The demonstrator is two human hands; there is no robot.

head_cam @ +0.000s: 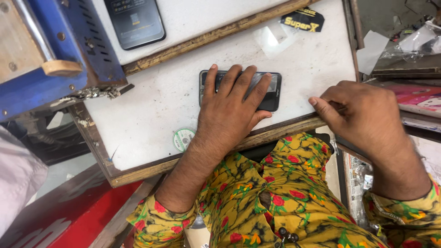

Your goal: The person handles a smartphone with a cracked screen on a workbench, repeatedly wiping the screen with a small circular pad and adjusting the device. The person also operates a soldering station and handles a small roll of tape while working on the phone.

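Observation:
A dark phone (272,94) lies flat on the white worktop (151,105), near its front wooden edge. My left hand (229,110) rests palm down on the phone, fingers spread across it, covering most of its face. My right hand (363,115) sits at the worktop's right front corner, fingers curled inward with the index tip touching the surface; I cannot make out anything in it. Both sleeves are yellow with a red and green flower print.
A second black phone (134,22) lies on a raised white board at the back. A blue machine (55,55) stands at the left. A small round green-white sticker (183,138), a black label (303,20), a clear film (275,39) and plastic wrappers (413,43) lie around.

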